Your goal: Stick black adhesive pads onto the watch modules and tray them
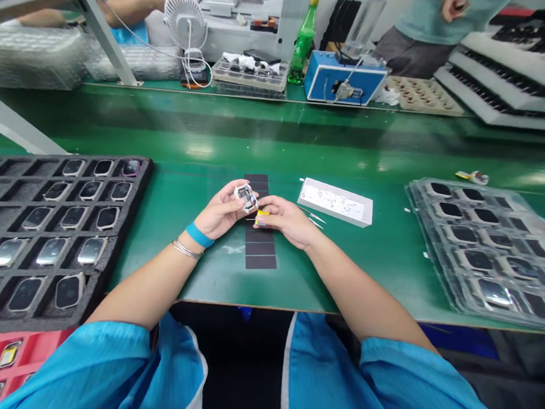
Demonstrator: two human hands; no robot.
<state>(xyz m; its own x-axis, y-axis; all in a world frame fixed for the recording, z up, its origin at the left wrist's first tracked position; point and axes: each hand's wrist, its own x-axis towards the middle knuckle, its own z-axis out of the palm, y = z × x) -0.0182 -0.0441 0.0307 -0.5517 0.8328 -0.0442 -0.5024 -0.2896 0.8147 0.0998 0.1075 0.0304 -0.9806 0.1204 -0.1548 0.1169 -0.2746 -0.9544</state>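
My left hand (221, 211) is closed round a small silver watch case (246, 197), held just above the green bench. My right hand (286, 221) pinches a small yellow piece (262, 214) right beside the case, fingers pressed together. Under both hands lies a strip of dark rectangular pads (260, 254). A blue band and a metal bracelet sit on my left wrist. A pair of tweezers (316, 218) rests on the bench just right of my right hand.
A black foam tray (123, 217) of several watch cases is at left, a red tray (41, 343) below it. A white shallow box (337, 202) lies right of centre. Clear plastic trays (488, 249) of cases sit at right. Other people work across the bench.
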